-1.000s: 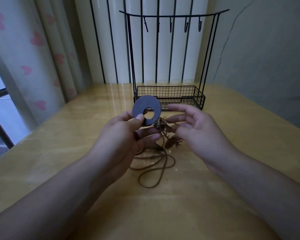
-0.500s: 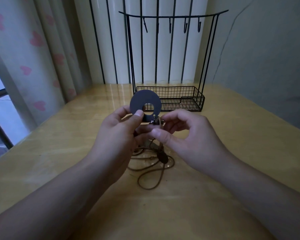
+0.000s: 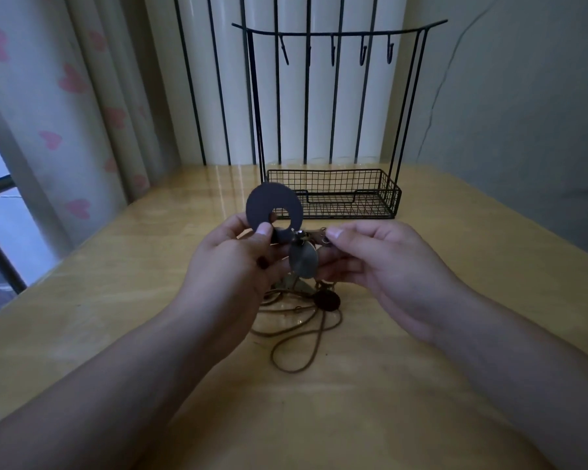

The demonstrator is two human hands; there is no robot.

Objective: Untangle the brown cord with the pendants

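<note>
Head view: left hand [image 3: 231,266] pinches dark ring pendant [image 3: 274,206] at frame centre. Right hand [image 3: 384,262] pinches small ring links beside it. Oval pendant [image 3: 302,259] dangles between hands. Brown cord [image 3: 296,337] loops tangled on wooden table [image 3: 116,300] below; wire rack [image 3: 336,195] behind.

The two hands are held side by side above the near middle of the table [image 3: 116,300], the left hand [image 3: 231,266] left of the right hand [image 3: 384,266]. A ring pendant [image 3: 269,205] stands up from the left hand. Between the hands hangs an oval pendant [image 3: 302,261]. Under them the cord [image 3: 296,337] lies looped on the table, a round pendant [image 3: 326,301] on it. Behind, at the far edge, stands a wire rack [image 3: 347,198]. A curtain [image 3: 65,113] hangs far left.
</note>
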